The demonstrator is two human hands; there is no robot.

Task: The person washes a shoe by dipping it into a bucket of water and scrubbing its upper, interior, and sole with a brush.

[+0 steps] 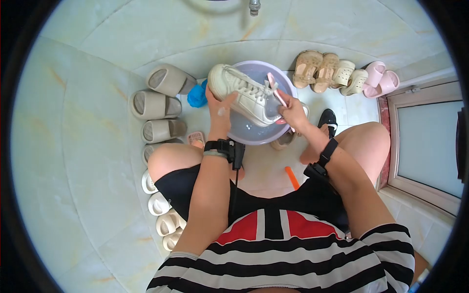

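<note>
A white lace-up sneaker (246, 96) is held over a pale lavender basin (259, 143) of cloudy water. My left hand (221, 111) grips the sneaker near its toe, with the thumb on its side. There is a smear of suds on the back of that hand. My right hand (293, 115) is closed on a slim pink-and-white brush (276, 90), which stands upright beside the heel and laces. Those right fingers are also close to the sneaker's heel; whether they touch it I cannot tell.
Grey slippers (155, 104) line the left wall, with a blue bundle (197, 95) beside the basin. Tan clogs (308, 68) and pink slides (381, 78) stand at the back right. A black shoe (328, 120) and an orange stick (292, 177) lie near my feet. Above is a tap (254, 7).
</note>
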